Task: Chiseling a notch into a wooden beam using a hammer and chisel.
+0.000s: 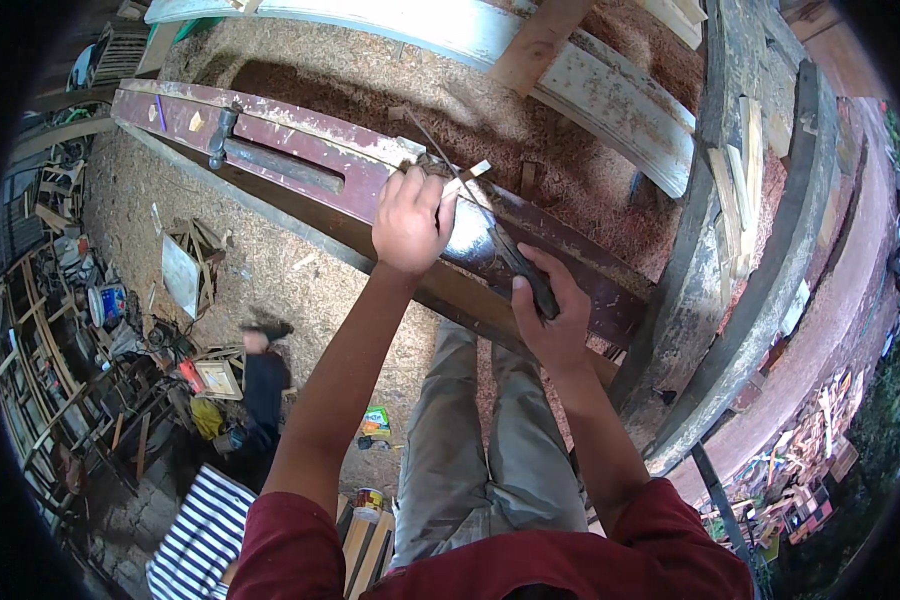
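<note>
My right hand [555, 315] is wrapped round the dark handle [530, 275] of a handsaw. Its thin blade [448, 160], seen nearly edge-on, slants away up and to the left across a narrow maroon bench plank [360, 195]. Close beside the blade, my left hand [410, 218] is closed over a small pale wood strip [475, 172] and presses it down on the plank. One end of the strip sticks out past the blade; the rest is hidden under my fingers. Farther left on the plank lies a hammer [285, 165], near a purple pencil-like stick [160, 112].
Long white-painted boards [610, 115] lie beyond the bench. Thick curved timbers [760, 290] rise at the right, with wood offcuts [735, 200] between them. At lower left a person in a striped shirt [200, 535] is beside piled scrap wood. Near my legs stands a small can [369, 503].
</note>
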Available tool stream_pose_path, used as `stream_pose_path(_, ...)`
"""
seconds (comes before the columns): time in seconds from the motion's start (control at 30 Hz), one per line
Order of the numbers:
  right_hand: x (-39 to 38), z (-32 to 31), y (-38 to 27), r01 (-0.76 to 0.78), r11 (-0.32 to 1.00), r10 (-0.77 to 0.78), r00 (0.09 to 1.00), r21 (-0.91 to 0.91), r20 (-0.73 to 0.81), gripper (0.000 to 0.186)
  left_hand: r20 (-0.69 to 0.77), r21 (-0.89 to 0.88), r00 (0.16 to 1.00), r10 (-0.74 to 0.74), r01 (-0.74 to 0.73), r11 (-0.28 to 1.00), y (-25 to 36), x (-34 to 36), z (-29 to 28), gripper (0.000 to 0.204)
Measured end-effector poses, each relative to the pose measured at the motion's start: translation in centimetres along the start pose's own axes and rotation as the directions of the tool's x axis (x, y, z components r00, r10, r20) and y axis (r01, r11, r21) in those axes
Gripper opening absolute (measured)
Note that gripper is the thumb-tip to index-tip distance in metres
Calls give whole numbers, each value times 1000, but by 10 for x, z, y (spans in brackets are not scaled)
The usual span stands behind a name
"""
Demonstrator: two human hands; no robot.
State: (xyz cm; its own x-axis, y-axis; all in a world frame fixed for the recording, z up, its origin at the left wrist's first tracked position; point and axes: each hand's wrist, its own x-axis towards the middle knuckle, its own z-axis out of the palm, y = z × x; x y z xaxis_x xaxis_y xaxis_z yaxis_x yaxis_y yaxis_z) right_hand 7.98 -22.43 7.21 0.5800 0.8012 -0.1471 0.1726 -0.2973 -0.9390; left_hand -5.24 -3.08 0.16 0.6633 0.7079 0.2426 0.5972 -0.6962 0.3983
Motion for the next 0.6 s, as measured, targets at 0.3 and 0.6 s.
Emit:
stream_pose_path(0.3, -8, -4, 2, 18, 999, -19, 1000, -35, -21, 38, -5, 0, 1000, -3, 3, 1000, 0, 0, -2, 17)
stream_pose_path(0.6, -3, 1, -5, -21, 999, 20, 999, -40, -29, 37, -22, -2, 999, -37, 37, 999, 4, 1, 0, 22)
